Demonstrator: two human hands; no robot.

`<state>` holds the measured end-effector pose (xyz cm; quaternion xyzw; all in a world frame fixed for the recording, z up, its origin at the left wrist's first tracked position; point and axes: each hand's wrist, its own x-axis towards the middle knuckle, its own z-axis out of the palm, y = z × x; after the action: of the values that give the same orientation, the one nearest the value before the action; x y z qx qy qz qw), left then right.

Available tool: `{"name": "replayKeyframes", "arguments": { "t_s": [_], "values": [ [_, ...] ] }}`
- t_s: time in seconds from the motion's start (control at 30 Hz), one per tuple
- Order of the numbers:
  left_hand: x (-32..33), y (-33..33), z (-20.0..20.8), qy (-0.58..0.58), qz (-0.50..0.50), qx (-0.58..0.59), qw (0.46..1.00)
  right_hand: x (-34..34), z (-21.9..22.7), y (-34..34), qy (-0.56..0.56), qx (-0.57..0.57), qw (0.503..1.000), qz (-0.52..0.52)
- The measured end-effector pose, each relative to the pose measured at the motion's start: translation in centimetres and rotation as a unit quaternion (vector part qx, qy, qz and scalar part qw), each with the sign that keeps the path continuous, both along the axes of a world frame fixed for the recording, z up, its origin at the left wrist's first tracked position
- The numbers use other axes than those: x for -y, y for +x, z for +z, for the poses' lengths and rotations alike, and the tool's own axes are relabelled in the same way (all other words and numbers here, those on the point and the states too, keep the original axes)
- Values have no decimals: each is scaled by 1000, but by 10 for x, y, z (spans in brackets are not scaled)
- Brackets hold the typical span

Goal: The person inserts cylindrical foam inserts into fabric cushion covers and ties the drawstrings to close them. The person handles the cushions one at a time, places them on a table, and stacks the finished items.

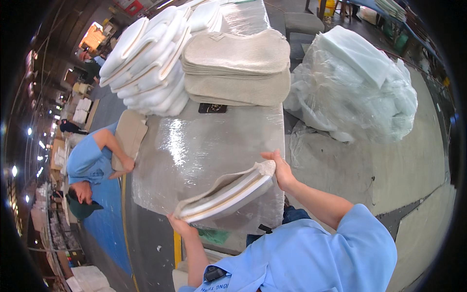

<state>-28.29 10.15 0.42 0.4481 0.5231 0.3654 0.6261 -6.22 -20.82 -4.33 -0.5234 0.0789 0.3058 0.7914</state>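
Observation:
Between my hands is a cushion (228, 197), tilted so its long edge faces me. White padding with a thin tan layer shows along that edge, and beige fabric lies over its far side. My left hand (182, 228) is closed on the near left end. At the other end, my right hand (282, 171) grips the corner where the fabric bunches, thumb side hidden in part. Beneath it is a table (160, 160) covered in shiny clear film. Farther along the table lies a stack of beige fabric covers (236, 53), beside a pile of folded white padding (146, 53).
A large clear plastic bag (350, 92) of white padding sits right of the table. At left, a co-worker (92, 160) in blue and a dark green cap holds a beige cushion (129, 136) at the table's edge. A dark card (212, 108) lies by the covers.

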Motion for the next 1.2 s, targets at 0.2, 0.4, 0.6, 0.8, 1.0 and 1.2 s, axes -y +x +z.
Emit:
{"name": "replayKeyframes", "arguments": {
  "t_s": [0.2,0.4,0.6,0.8,1.0,1.2],
  "values": [
    [49,-35,-14,33,-1,-11,999,-4,8,17,32,77,996,-26],
    [67,-51,-21,57,-47,-11,997,-1,42,16,-156,315,935,46],
    [62,-68,-23,52,-117,59,990,-14,63,18,-300,358,884,28],
    [40,-85,-28,15,-224,120,967,-20,62,25,-343,421,839,-27],
    [44,-79,-43,20,-187,117,975,-28,61,18,-326,442,835,-47],
    [57,-83,-48,9,-177,126,976,-34,48,-4,-282,494,812,-131]
  ]
}}
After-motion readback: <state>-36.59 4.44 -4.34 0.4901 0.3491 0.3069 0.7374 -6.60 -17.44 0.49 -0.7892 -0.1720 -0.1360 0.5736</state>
